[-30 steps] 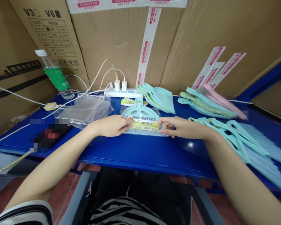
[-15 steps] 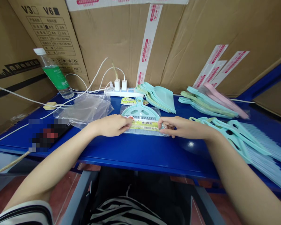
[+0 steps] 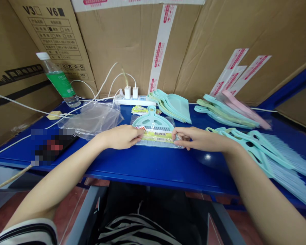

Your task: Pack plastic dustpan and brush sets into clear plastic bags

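Observation:
A light-blue hand brush and dustpan set [image 3: 151, 119] in a clear plastic bag lies flat on the blue table in front of me. A yellow-green and white printed label [image 3: 158, 134] runs across it, with pale bristles showing below. My left hand [image 3: 121, 136] is closed at the left end of the label, fingers curled onto the bag's edge. At the right end, my right hand [image 3: 191, 137] pinches the crumpled bag edge between thumb and fingers. The fingers hide both ends of the label.
Dustpans [image 3: 177, 105] are stacked behind the set, beside a power strip [image 3: 136, 100]. More dustpans [image 3: 226, 110] and several hand brushes [image 3: 260, 149] lie right. Clear bags [image 3: 94, 117], a water bottle [image 3: 61, 83], cables and a blurred dark object [image 3: 53, 146] are left. Cardboard stands behind.

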### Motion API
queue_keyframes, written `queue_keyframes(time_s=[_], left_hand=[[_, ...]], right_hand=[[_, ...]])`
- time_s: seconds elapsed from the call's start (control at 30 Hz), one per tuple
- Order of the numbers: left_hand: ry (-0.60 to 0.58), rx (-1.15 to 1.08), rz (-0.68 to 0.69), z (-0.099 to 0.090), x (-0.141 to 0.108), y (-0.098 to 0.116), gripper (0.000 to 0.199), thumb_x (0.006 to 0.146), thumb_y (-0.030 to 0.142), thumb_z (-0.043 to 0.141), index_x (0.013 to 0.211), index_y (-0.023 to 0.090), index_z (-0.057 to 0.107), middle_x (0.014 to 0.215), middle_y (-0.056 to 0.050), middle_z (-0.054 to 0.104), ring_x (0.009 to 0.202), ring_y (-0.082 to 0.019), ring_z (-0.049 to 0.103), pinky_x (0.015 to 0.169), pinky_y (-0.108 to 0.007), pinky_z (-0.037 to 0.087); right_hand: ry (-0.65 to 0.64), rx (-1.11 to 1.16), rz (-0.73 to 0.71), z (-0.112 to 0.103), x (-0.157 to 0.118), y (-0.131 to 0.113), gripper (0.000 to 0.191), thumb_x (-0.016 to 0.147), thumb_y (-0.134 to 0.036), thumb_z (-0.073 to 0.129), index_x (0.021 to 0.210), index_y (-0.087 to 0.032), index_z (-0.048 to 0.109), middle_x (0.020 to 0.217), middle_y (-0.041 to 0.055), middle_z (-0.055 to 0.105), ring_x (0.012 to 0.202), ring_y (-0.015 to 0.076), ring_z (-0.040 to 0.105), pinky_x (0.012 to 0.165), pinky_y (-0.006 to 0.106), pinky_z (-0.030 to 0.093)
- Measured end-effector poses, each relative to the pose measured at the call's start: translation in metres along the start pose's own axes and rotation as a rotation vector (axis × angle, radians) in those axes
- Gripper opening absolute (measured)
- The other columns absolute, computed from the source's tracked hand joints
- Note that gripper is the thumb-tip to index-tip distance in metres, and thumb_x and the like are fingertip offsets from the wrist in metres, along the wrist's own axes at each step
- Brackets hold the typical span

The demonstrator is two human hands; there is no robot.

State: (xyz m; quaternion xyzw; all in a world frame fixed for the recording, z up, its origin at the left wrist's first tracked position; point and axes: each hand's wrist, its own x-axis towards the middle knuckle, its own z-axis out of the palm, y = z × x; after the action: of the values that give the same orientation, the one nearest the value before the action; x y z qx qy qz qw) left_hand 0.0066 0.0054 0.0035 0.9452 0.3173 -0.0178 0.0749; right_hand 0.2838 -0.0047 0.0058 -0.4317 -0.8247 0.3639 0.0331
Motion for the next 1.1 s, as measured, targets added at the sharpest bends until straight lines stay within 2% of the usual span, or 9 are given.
queue_keyframes(time_s=[0.37,0.67,1.1], left_hand=[[0.009,0.002,0.008,-0.0001,-0.0008,0.0009,0.017,0.093,0.020,0.039,0.082,0.019,0.052,0.059,0.002,0.048,0.052,-0.013,0.044,0.052,-0.026,0.029],[-0.035,0.115,-0.052,-0.0013,-0.0016,0.0068,0.019,0.097,0.023,0.037,0.090,0.018,0.053,0.066,-0.001,0.057,0.055,-0.016,0.050,0.054,-0.029,0.031],[-0.037,0.098,-0.024,0.0000,-0.0013,0.0054,0.015,0.095,0.021,0.039,0.087,0.018,0.052,0.067,0.000,0.056,0.056,-0.014,0.050,0.054,-0.027,0.031]], right_hand=[[-0.003,-0.011,0.005,0.0002,-0.0005,-0.0002,0.035,0.084,-0.058,0.048,0.089,-0.024,0.048,0.067,-0.0017,0.057,0.060,0.0167,0.060,0.058,0.032,0.046],[-0.007,-0.035,0.016,0.0006,-0.0006,-0.0004,0.037,0.085,-0.059,0.044,0.090,-0.023,0.047,0.069,-0.0005,0.059,0.061,0.0177,0.062,0.061,0.034,0.046],[0.002,-0.061,0.018,0.0017,-0.0016,0.0002,0.033,0.087,-0.056,0.044,0.091,-0.024,0.047,0.070,-0.0004,0.059,0.061,0.0169,0.061,0.060,0.032,0.044]])
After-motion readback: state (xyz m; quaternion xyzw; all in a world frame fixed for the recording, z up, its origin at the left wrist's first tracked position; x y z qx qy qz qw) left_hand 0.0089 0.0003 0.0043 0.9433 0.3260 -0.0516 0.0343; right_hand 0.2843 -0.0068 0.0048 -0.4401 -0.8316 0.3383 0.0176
